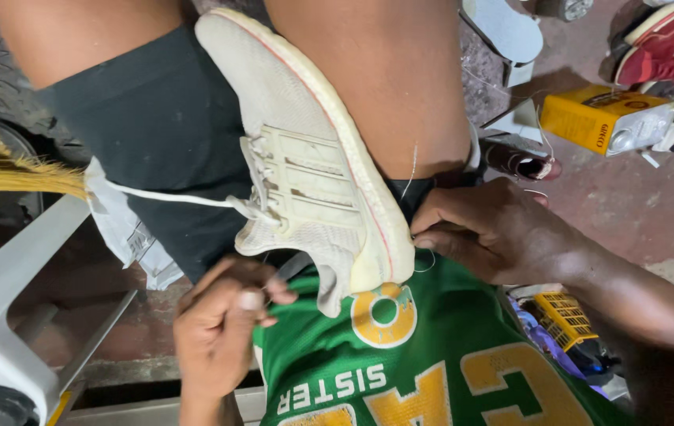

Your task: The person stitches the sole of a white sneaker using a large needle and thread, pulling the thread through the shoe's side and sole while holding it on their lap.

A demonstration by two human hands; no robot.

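Note:
A worn white sneaker (313,173) lies sole-side right across my lap, wedged between my bare thighs over dark shorts (155,134). Its white lace (171,197) trails off to the left. My left hand (222,327) is at the shoe's open heel end, fingers closed around a thin grey tool (293,267) that runs into the shoe. My right hand (494,229) rests against the sole edge near the heel and pinches a fine pale thread (412,170), which runs up along my thigh. My green jersey (431,363) with yellow lettering fills the bottom.
A white plastic chair (13,308) stands at the left, with yellow broom bristles (13,177) above it. On the reddish floor to the right lie a yellow box (597,118), red shoes (664,39), a dark shoe (522,162) and a small yellow basket (561,315).

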